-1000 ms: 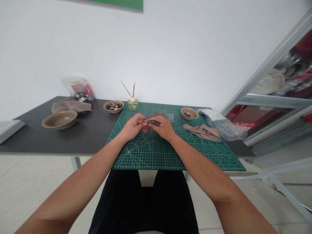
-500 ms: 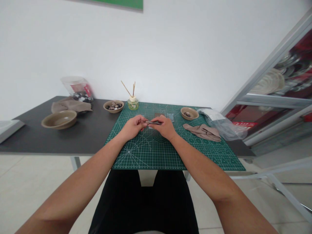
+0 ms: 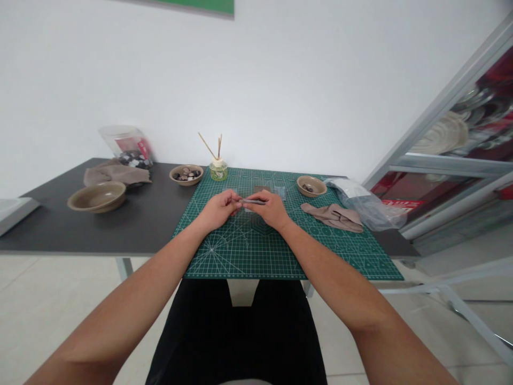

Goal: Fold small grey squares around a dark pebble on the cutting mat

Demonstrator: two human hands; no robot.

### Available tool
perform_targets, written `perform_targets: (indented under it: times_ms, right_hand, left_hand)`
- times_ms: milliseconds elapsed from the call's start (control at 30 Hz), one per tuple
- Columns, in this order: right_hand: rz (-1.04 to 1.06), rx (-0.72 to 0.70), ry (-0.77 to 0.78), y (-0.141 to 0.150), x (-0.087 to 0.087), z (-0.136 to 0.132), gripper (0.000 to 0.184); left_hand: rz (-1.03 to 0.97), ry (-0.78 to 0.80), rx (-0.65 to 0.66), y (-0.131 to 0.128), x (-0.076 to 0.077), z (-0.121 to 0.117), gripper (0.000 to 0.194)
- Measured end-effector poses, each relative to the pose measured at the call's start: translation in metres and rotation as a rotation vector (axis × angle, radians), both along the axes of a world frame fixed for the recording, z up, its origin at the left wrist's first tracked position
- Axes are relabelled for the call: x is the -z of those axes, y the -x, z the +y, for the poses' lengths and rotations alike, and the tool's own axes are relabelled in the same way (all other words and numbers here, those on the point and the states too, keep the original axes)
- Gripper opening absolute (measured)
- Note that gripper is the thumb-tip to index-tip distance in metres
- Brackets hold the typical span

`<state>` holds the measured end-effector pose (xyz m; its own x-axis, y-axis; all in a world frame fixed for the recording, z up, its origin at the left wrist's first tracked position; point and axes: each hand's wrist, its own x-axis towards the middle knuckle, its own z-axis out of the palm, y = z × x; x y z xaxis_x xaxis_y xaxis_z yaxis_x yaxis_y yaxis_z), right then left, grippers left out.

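Note:
Both hands meet over the middle of the green cutting mat [image 3: 248, 251]. My right hand [image 3: 270, 209] pinches a thin grey tool, likely tweezers [image 3: 253, 201], pointing left. My left hand [image 3: 218, 209] has its fingertips closed against the tool's tip, gripping something too small to make out. Just behind the hands on the mat lie small flat grey pieces [image 3: 279, 193].
A small bowl with stones [image 3: 311, 186], a beige cloth [image 3: 332, 216] and a plastic bag [image 3: 366, 203] lie right. A reed diffuser [image 3: 218, 168], a stone-filled bowl [image 3: 186, 174], an empty bowl [image 3: 96, 196], a second cloth [image 3: 114, 174] and a jar [image 3: 128, 145] sit left on the dark table [image 3: 80, 230].
The hands shifted slightly up and away from me over the mat; the tool is now held more level. Nothing else has moved.

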<state>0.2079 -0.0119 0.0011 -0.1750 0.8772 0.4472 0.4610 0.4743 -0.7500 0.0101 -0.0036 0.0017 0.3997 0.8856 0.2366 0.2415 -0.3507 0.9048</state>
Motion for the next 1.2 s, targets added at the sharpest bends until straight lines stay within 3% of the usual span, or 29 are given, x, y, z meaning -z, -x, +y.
perform_targets:
  times_ms: [433,1200]
  right_hand:
    - [0.080,-0.111,0.052,0.0020,0.0007,0.0010,0.019]
    - [0.098,-0.126,0.041,0.0013,0.0002,0.0006,0.018]
  left_hand:
    - [-0.006,0.045,-0.017,-0.0016,-0.0043,-0.0025,0.016]
    - [-0.003,0.008,-0.025,-0.0002,-0.0022,-0.0018,0.015]
